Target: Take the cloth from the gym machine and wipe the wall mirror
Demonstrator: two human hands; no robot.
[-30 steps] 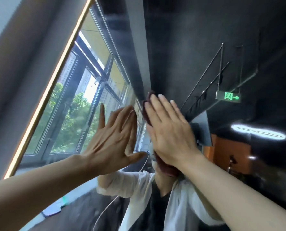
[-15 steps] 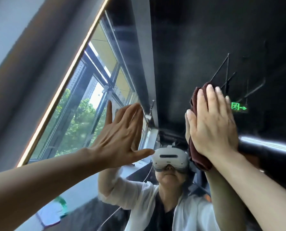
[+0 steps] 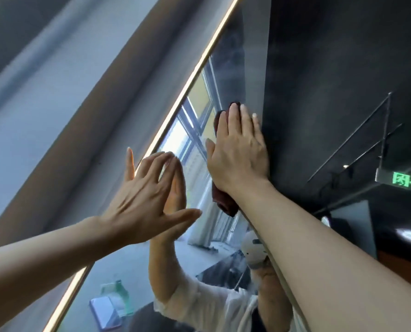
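Since the frame half a second before, our right hand (image 3: 237,149) has carried the cloth (image 3: 225,202) leftward across the wall mirror (image 3: 319,80), from the dark reflected ceiling near the green exit sign (image 3: 402,182) to a spot close to the mirror's gold left edge (image 3: 192,75). We press the dark red cloth flat against the glass with the fingers straight and held together; the cloth shows above the fingertips and below the heel of the palm. Our left hand (image 3: 147,195) leans on the mirror just beside the gold edge, lower than the right hand, fingers spread and straight, thumb out, holding nothing; its fingertips meet their own reflection. We see in the glass the reflected windows (image 3: 190,125), a pale sleeve (image 3: 199,305) and, toward the lower edge of the mirror, a blurred bluish object we cannot identify. Left of the gold edge runs the grey wall (image 3: 56,97).
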